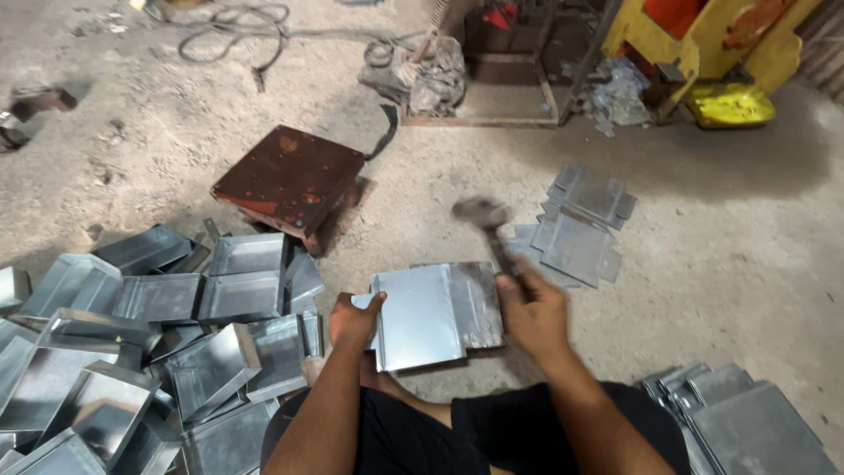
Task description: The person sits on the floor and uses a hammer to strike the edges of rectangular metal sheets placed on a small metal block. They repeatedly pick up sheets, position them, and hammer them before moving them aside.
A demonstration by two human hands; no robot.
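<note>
Here our left hand point(354, 318) pinches the left edge of the thin, stiff, sharp-edged galvanized sheet blank point(435, 312) lying on the floor before our knees, while our right hand point(532, 310) is clenched round the hammer point(489, 227).

Even, soft daylight lit the floor point(747, 264), glare shone off the metal trays point(132, 369) near left, and motion blur smeared the hammer point(483, 215) and right hand point(532, 308).

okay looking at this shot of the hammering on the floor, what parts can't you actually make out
Head view only:
- Hammer in the right hand: motion-blurred, head shape unclear.
- Metal sheet: near-left edge covered by the left hand.
- Flat sheet stack: cut off by the bottom edge.
- Yellow machine: cropped at the top.
</note>
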